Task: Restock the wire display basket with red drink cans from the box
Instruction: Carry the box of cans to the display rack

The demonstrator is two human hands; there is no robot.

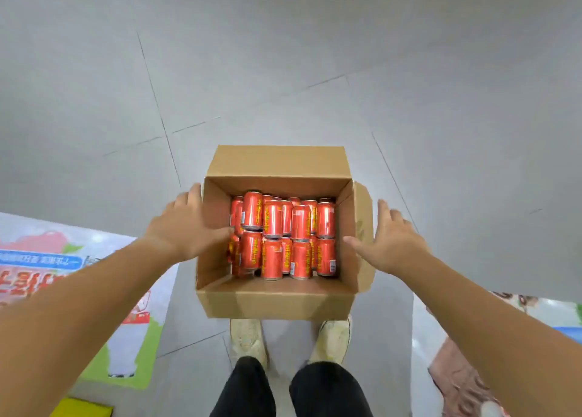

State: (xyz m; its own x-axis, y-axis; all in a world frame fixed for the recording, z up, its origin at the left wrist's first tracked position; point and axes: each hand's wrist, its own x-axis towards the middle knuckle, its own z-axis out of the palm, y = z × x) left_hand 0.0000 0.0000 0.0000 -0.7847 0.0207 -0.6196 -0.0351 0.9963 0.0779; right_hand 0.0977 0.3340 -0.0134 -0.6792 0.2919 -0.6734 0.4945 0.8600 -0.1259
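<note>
Head cam: open brown box (277, 303) w/ red cans (272, 219), yellow lettering.

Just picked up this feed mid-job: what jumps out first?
An open cardboard box full of red cans sits mid-frame on the grey floor, just ahead of the person's shoes. The left hand and right hand reach to its left and right sides, fingers spread, holding nothing. No wire basket is in view.
</note>
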